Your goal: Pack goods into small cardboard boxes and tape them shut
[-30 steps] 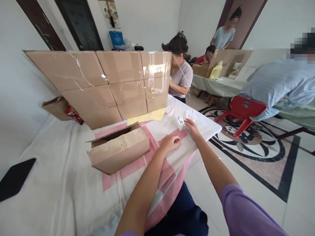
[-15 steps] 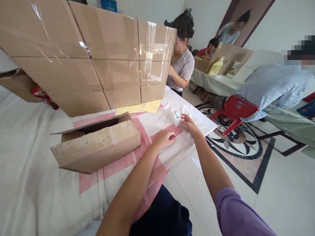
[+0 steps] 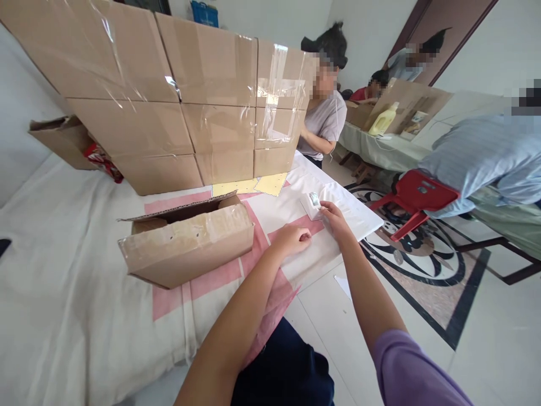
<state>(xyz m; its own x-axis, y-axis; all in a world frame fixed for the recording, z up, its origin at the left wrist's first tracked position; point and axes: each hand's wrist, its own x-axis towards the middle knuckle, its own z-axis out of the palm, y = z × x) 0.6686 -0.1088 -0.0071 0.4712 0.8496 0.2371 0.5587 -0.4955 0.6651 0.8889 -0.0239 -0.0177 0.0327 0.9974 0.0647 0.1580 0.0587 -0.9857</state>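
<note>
My right hand reaches across the white and pink cloth of the table and its fingertips grip a small white box-shaped device near the table's far right corner. My left hand rests on the cloth just left of it, fingers curled into a loose fist with nothing visible in it. An open brown cardboard box lies on the cloth to the left of both hands.
A tall taped cardboard screen stands across the table behind the box. A seated person is past it. More people, a red stool and a second table with a yellow bottle are at right.
The view shifted, first in toward the table and then back and left. My right hand has closed in on the white device; my left fist has stayed on the cloth.
</note>
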